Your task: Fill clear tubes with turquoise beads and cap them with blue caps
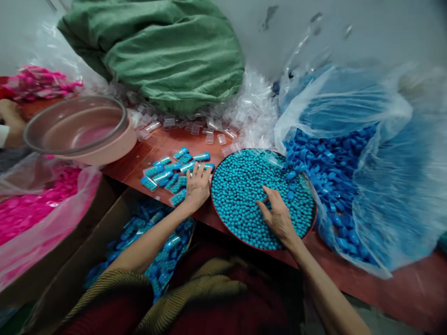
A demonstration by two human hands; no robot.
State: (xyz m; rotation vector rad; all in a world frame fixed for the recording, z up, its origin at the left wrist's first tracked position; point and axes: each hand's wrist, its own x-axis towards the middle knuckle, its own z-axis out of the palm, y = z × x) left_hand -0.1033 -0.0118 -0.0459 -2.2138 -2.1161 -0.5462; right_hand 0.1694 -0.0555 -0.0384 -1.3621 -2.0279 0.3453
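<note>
My left hand (198, 188) lies with its fingers stretched out at the edge of a group of small clear tubes (163, 177) filled with turquoise beads and closed with blue caps. Right beside that hand is a round red-rimmed tray (213, 197) full of small turquoise beads (240, 195). Over the beads, my right hand (279, 216) has its thumb and forefinger apart, and nothing shows between them. A few blue caps (290, 176) and a clear empty tube (274, 161) lie on the beads at the tray's far right.
Blue caps (328, 172) spill from a plastic bag (380, 111) at right. Clear tubes (258, 102) pile behind, beside a green cloth sack (174, 51). At left are a basin (115, 142), pink pieces (42, 200) and another person's hand (12, 123). A box below holds filled tubes (164, 251).
</note>
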